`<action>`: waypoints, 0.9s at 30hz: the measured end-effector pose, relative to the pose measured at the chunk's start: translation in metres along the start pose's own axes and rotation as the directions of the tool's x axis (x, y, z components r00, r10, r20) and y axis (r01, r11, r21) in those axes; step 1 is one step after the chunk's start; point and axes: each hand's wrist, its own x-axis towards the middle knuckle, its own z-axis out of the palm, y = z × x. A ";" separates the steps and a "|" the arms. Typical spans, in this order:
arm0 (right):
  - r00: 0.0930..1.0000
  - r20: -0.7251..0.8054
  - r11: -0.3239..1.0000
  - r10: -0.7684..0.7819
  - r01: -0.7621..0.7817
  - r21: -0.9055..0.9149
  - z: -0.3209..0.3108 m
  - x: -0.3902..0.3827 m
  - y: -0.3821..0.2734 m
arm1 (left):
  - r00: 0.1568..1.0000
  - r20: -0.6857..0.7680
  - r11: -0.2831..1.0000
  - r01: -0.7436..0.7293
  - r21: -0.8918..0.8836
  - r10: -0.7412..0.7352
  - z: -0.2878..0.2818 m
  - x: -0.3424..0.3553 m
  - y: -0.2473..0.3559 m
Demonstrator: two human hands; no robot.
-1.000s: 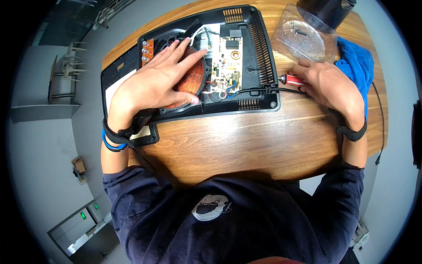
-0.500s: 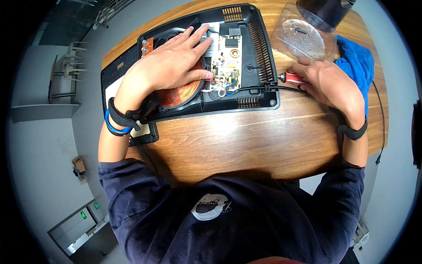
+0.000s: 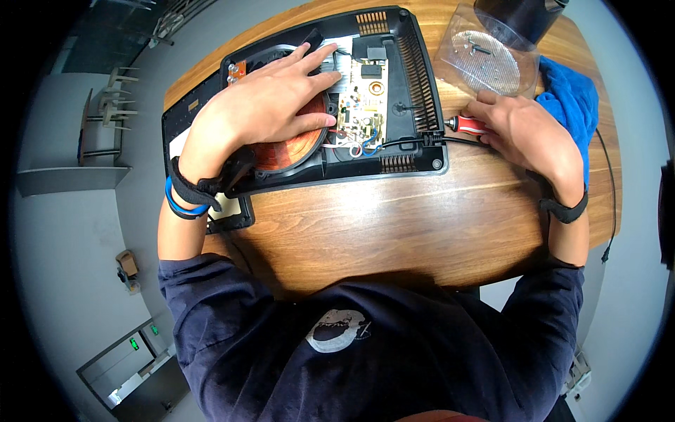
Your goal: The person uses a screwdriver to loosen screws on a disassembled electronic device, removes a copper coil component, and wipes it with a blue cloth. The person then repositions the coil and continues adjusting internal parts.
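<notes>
An opened induction cooker lies on the table, its black plastic casing (image 3: 415, 160) showing a round copper coil (image 3: 299, 153) and a pale circuit board (image 3: 364, 116). My left hand (image 3: 278, 102) is spread over the coil, fingers apart, with the fingertips near the silvery heat sink (image 3: 346, 83); it covers much of the coil. To the right of the casing, my right hand (image 3: 524, 130) is closed round a screwdriver (image 3: 470, 126) with a red handle. The screwdriver lies low by the casing's right edge, where a black cord (image 3: 460, 141) comes out. Some right fingers are hidden beneath the palm.
Beyond my right hand is a clear plastic tray (image 3: 450, 60) holding small dark parts, beside a black container (image 3: 524, 21). A blue cloth (image 3: 573, 91) lies at the right. Under the cooker's left side sits a flat black-framed panel (image 3: 242, 214). The wooden table (image 3: 365, 232) has a curved right edge.
My left hand has shifted very slightly over the coil, its thumb drawing back a little from the circuit board. The right hand and screwdriver stay where they were.
</notes>
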 end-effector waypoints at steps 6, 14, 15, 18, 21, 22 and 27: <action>1.000 0.026 1.000 0.004 -0.004 0.008 -0.002 0.001 -0.001 | 0.997 0.066 0.996 -0.047 0.078 0.042 -0.017 0.034 0.007; 1.000 0.022 1.000 0.007 -0.007 0.006 -0.004 0.001 -0.003 | 0.979 0.041 0.979 -0.196 -0.051 0.198 -0.005 0.110 0.003; 1.000 0.021 1.000 0.004 -0.004 0.012 -0.004 0.001 -0.003 | 0.981 0.030 0.980 -0.192 -0.060 0.194 -0.006 0.108 0.001; 1.000 0.020 1.000 0.003 -0.004 0.011 -0.004 0.000 -0.002 | 0.983 -0.018 0.978 -0.182 -0.098 0.181 -0.012 0.105 -0.004; 1.000 -0.018 0.999 0.005 -0.004 0.042 0.000 -0.002 0.000 | 0.977 -0.101 0.967 -0.201 -0.158 0.187 -0.024 0.097 -0.011; 1.000 -0.014 0.999 0.008 -0.007 0.036 0.002 -0.003 0.000 | 0.971 -0.134 0.958 -0.221 -0.182 0.199 -0.031 0.092 -0.014; 1.000 0.002 0.999 0.014 -0.014 0.036 0.005 -0.001 0.005 | 0.946 -0.243 0.942 -0.267 -0.204 0.216 -0.040 0.063 -0.024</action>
